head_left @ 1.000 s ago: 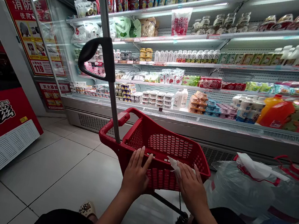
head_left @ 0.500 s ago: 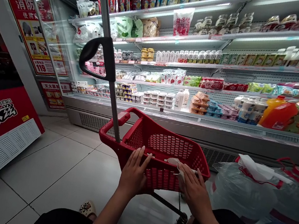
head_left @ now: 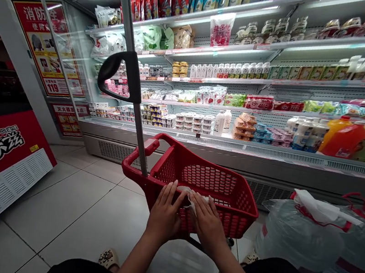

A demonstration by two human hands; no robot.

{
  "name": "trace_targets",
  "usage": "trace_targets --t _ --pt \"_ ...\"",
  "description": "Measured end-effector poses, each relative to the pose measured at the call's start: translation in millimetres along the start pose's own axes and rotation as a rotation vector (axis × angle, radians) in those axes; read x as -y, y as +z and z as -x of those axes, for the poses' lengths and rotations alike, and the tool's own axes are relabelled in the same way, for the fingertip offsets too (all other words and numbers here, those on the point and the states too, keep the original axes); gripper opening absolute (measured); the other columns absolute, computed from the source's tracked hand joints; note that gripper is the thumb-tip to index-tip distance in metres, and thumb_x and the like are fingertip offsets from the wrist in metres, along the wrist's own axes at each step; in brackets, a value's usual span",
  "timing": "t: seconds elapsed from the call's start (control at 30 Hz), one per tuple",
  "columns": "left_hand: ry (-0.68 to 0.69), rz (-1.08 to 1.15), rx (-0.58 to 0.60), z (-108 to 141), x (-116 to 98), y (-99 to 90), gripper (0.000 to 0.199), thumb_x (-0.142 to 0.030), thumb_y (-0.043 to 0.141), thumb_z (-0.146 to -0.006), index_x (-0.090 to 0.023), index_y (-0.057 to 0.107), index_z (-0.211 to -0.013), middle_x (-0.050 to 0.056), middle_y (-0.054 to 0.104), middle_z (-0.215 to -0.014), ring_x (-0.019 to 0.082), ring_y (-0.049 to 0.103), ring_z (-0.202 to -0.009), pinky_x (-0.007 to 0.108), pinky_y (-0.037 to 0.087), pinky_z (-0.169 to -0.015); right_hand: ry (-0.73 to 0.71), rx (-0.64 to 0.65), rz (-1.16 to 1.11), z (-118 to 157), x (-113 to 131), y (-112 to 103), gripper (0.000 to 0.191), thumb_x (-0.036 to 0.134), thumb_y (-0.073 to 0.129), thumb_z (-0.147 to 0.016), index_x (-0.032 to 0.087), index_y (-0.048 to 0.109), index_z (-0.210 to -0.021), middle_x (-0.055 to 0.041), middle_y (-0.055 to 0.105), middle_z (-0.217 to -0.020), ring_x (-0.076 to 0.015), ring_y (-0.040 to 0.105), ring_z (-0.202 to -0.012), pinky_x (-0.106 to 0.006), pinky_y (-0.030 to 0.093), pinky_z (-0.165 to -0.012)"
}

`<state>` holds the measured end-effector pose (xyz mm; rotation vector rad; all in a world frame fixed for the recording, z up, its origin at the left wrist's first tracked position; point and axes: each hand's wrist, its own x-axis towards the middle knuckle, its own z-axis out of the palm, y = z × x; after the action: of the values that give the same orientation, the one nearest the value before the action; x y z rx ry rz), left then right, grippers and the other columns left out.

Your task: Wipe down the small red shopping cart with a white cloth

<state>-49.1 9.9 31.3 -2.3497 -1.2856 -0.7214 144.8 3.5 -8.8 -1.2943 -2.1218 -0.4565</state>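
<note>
Cart [head_left: 239, 215], tissue [head_left: 185, 189] under right hand [head_left: 208, 220]

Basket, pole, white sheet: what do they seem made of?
Basket: likely moulded plastic, semi-gloss, by its red lattice walls. Pole: probably metal, satin grey, by its tubular look and sheen. White sheet: matte, perhaps tissue or thin cloth, by its creases; can't tell which.

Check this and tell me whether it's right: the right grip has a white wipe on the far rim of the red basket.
Wrong rim: the head view shows the right grip has a white wipe on the near rim of the red basket.
</note>
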Motion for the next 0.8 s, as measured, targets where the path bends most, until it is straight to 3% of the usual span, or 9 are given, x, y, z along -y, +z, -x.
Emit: trace_targets --t 0.2,0.37,0.47,0.6,0.7,0.8 --pt "-0.001 0.006 -0.005 -1.9 19.6 -7.4 0.088 -0.008 0.061 -0.077 -0.029 0.040 -0.160 0.006 0.025 -0.173 0.030 0.024 -0.159 0.052 0.030 -0.128 0.049 -0.014 0.108 52.1 -63.1 -16.8 0.062 0.026 0.032 -0.110 0.026 0.013 -0.168 -0.0029 0.047 -0.162 -0.0204 0.048 -0.145 -0.047 0.017 -0.129" --pt "-0.110 -0.025 -0.049 -1.1 5.8 -1.4 0.086 -0.012 0.065 -0.078 -0.023 0.040 -0.159 0.010 0.019 -0.174 0.031 0.020 -0.160 0.055 0.022 -0.130 0.149 -0.065 0.153 79.9 -82.4 -16.0 0.059 0.031 0.030 -0.110 0.023 0.020 -0.168 -0.0061 0.056 -0.154 -0.0245 0.053 -0.141 -0.048 0.028 -0.125" --pt "-0.115 -0.024 -0.051 1.4 -17.0 10.6 0.091 -0.014 0.065 -0.077 -0.018 0.033 -0.162 0.013 0.019 -0.174 0.033 0.019 -0.160 0.057 0.021 -0.130 0.198 -0.087 0.146 73.5 -68.6 -7.1 0.058 0.034 0.034 -0.109 0.019 0.029 -0.165 -0.0090 0.060 -0.150 -0.0282 0.053 -0.139 -0.049 0.035 -0.121" --pt "-0.115 -0.011 -0.034 5.3 -37.4 25.4 0.097 -0.015 0.068 -0.076 -0.024 0.030 -0.164 0.010 0.013 -0.175 0.039 0.010 -0.161 0.060 0.023 -0.128 0.137 -0.057 0.080 39.9 -28.0 6.4 0.055 0.030 0.035 -0.109 0.018 0.035 -0.162 -0.0090 0.058 -0.152 -0.0273 0.050 -0.142 -0.049 0.033 -0.123" --pt "-0.111 -0.025 -0.037 7.6 -35.5 29.5 0.089 -0.021 0.067 -0.083 -0.024 0.030 -0.164 0.009 0.015 -0.175 0.039 0.008 -0.161 0.060 0.022 -0.129 0.086 -0.048 0.034 11.5 3.5 16.5 0.056 0.023 0.035 -0.107 0.014 0.033 -0.162 -0.0109 0.052 -0.158 -0.0270 0.046 -0.146 -0.049 0.032 -0.125" --pt "-0.090 -0.035 -0.026 8.8 -26.6 27.9 0.085 -0.026 0.065 -0.087 -0.021 0.029 -0.164 0.009 0.018 -0.175 0.037 0.009 -0.161 0.058 0.022 -0.130 0.051 -0.065 0.012 -0.1 14.6 21.6 0.061 0.021 0.037 -0.105 0.013 0.027 -0.165 -0.0121 0.051 -0.159 -0.0275 0.046 -0.146 -0.049 0.035 -0.124"
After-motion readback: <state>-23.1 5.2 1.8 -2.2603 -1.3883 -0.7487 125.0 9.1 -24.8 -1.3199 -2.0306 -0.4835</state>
